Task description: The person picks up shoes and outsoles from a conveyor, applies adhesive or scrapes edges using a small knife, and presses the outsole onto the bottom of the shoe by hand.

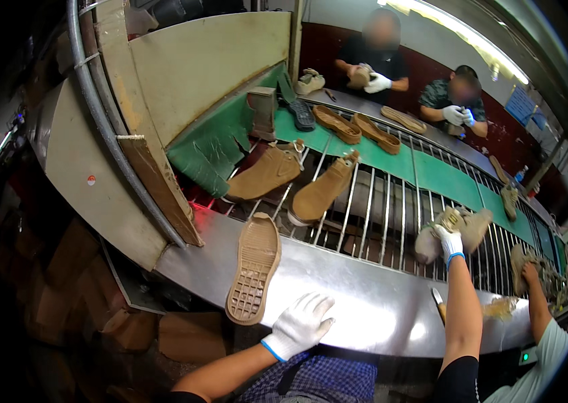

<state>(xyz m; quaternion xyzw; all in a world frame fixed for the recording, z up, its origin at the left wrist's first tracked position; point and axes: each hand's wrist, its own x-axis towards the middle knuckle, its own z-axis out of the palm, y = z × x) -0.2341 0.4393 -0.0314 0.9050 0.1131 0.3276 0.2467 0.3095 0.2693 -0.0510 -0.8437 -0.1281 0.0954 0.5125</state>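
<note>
My left hand (299, 326), in a white glove, lies flat with fingers spread on the shiny metal ledge (364, 302) and holds nothing. A tan rubber sole (253, 269) lies tread up just left of it. My right hand (449, 242), also gloved, reaches out over the metal bar rack (378, 215) and grips a tan suede boot (472, 225) by its top.
Two more tan boots (267, 173) (321, 191) lie on the rack. Soles (337, 124) ride the green belt (431, 171) behind. Two people work across the belt. Another person's hand (530, 272) at right holds a shoe. A small bladed tool (437, 301) lies on the ledge. Cardboard boxes (183, 336) are stacked lower left.
</note>
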